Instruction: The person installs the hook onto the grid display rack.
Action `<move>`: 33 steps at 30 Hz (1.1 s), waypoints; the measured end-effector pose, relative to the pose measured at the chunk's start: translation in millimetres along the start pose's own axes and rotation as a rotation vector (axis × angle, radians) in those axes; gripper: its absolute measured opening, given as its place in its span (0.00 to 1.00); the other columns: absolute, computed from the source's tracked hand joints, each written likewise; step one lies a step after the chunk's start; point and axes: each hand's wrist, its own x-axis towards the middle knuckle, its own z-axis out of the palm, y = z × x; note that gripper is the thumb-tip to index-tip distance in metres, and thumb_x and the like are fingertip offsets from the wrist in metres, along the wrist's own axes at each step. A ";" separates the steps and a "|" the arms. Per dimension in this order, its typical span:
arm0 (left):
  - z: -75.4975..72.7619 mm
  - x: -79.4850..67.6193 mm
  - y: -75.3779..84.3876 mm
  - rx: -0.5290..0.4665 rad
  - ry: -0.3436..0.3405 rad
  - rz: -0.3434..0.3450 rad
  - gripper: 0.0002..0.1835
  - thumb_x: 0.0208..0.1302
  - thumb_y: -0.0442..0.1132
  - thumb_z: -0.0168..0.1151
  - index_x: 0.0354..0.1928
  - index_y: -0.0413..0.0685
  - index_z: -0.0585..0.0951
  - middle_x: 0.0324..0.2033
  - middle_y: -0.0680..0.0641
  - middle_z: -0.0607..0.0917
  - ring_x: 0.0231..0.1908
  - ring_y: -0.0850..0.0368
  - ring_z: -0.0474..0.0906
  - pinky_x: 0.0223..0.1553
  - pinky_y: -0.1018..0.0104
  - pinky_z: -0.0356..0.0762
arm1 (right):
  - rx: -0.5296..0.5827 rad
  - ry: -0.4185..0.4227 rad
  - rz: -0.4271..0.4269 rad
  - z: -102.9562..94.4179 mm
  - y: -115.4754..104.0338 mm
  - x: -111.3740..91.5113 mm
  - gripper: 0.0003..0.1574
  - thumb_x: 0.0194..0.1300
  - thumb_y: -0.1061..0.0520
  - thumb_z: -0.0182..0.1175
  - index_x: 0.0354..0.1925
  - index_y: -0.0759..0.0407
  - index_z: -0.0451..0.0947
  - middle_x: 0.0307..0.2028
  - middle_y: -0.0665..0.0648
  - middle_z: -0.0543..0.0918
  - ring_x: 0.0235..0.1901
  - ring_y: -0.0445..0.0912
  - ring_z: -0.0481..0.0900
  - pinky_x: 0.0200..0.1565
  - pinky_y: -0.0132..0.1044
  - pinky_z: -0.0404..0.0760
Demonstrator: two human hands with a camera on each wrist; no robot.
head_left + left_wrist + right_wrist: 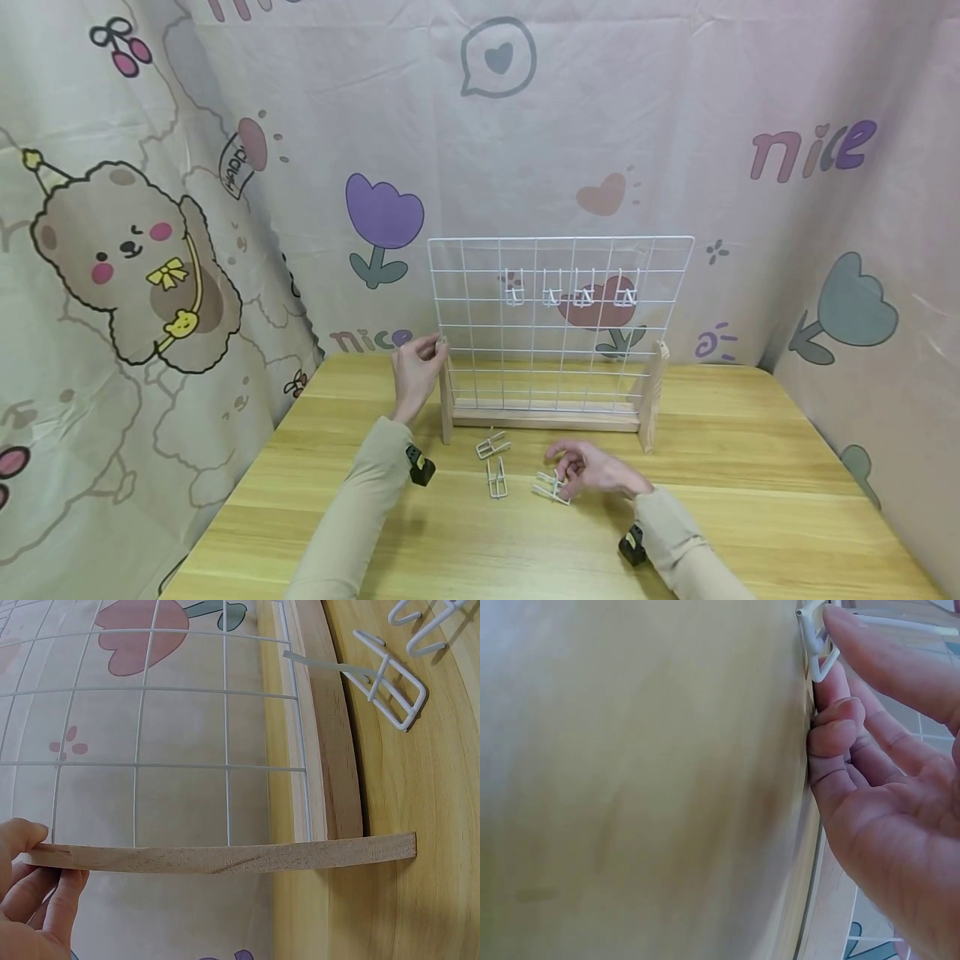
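A white wire grid panel (560, 238) stands in a wooden stand (547, 419). My left hand (417, 371) holds the stand's left upright (225, 859) near its top, thumb on one side and fingers on the other. In front of the stand, my right hand (596, 468) pinches a white wire hook (551, 487) low over the tabletop. The right wrist view shows the thumb and a fingertip at this hook (821, 667), which is partly cut off by the frame. Several white hooks (551, 297) hang in a row on the grid's upper part.
Two more loose wire hooks (497, 481) lie on the wooden table (480, 550), left of my right hand and close to the stand's base. A printed curtain (315, 167) surrounds the table at the back and sides.
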 end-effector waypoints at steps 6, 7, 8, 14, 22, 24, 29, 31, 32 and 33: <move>0.2 0.0 -0.3 -0.005 0.000 -0.001 0.16 0.65 0.34 0.66 0.52 0.33 0.84 0.47 0.34 0.88 0.48 0.41 0.88 0.50 0.50 0.87 | 0.002 0.015 0.017 1.3 -1.2 0.3 0.38 0.48 0.73 0.69 0.59 0.75 0.70 0.35 0.65 0.82 0.29 0.39 0.73 0.31 0.23 0.74; 0.2 0.0 -0.1 -0.005 0.001 -0.002 0.16 0.65 0.34 0.66 0.52 0.33 0.84 0.47 0.34 0.88 0.48 0.41 0.88 0.50 0.50 0.87 | 0.004 0.019 0.021 1.4 -1.6 0.3 0.38 0.48 0.73 0.69 0.59 0.75 0.70 0.35 0.65 0.82 0.29 0.39 0.73 0.31 0.23 0.74; 0.2 0.0 0.1 -0.003 0.002 -0.003 0.16 0.65 0.34 0.67 0.52 0.33 0.84 0.47 0.34 0.88 0.48 0.41 0.88 0.50 0.51 0.87 | 0.004 0.021 0.024 1.6 -2.0 0.3 0.38 0.48 0.73 0.69 0.59 0.75 0.70 0.35 0.65 0.82 0.29 0.39 0.73 0.31 0.23 0.74; 0.3 -0.1 1.3 0.002 0.004 -0.004 0.16 0.65 0.34 0.66 0.52 0.34 0.84 0.47 0.34 0.88 0.47 0.41 0.88 0.50 0.50 0.87 | 0.011 0.022 0.031 1.7 -0.9 0.3 0.37 0.49 0.73 0.69 0.59 0.74 0.70 0.35 0.64 0.82 0.29 0.40 0.73 0.31 0.23 0.74; 0.4 0.1 1.0 -0.005 -0.001 -0.004 0.16 0.65 0.33 0.66 0.52 0.33 0.83 0.47 0.34 0.88 0.47 0.41 0.88 0.50 0.51 0.87 | 0.008 0.028 0.038 1.1 -0.9 0.9 0.37 0.48 0.73 0.69 0.59 0.74 0.71 0.33 0.62 0.82 0.29 0.39 0.73 0.31 0.23 0.73; 0.4 0.2 0.9 -0.008 -0.004 -0.005 0.16 0.65 0.33 0.66 0.53 0.32 0.83 0.47 0.34 0.88 0.47 0.41 0.88 0.50 0.51 0.87 | 0.011 0.027 0.033 1.0 -1.0 1.0 0.37 0.49 0.73 0.69 0.59 0.74 0.71 0.34 0.65 0.82 0.29 0.39 0.73 0.31 0.23 0.73; 0.1 0.0 0.9 -0.011 -0.003 -0.008 0.17 0.65 0.33 0.66 0.53 0.32 0.83 0.47 0.34 0.88 0.47 0.40 0.88 0.50 0.51 0.87 | 0.030 0.011 0.017 0.6 -0.2 0.9 0.37 0.49 0.73 0.68 0.59 0.77 0.70 0.33 0.66 0.82 0.28 0.38 0.73 0.30 0.23 0.73; 0.0 -0.2 1.0 -0.013 -0.003 -0.009 0.17 0.65 0.33 0.66 0.53 0.32 0.83 0.47 0.34 0.88 0.48 0.40 0.88 0.50 0.50 0.86 | 0.031 0.008 0.016 0.4 0.4 0.8 0.37 0.49 0.73 0.68 0.59 0.77 0.70 0.32 0.62 0.82 0.28 0.38 0.73 0.30 0.23 0.74; -0.1 -0.3 1.1 -0.013 -0.003 -0.009 0.17 0.65 0.33 0.66 0.53 0.32 0.83 0.47 0.34 0.88 0.48 0.40 0.88 0.50 0.50 0.86 | 0.031 0.008 0.016 0.3 0.8 0.8 0.36 0.50 0.73 0.68 0.59 0.76 0.70 0.31 0.59 0.82 0.28 0.37 0.73 0.30 0.23 0.74; -0.2 -0.4 1.1 -0.013 -0.003 -0.009 0.17 0.65 0.33 0.66 0.53 0.32 0.83 0.47 0.34 0.88 0.48 0.40 0.88 0.50 0.50 0.86 | 0.033 0.008 0.017 0.1 1.1 0.8 0.36 0.50 0.73 0.68 0.58 0.76 0.71 0.31 0.57 0.82 0.27 0.37 0.73 0.30 0.23 0.74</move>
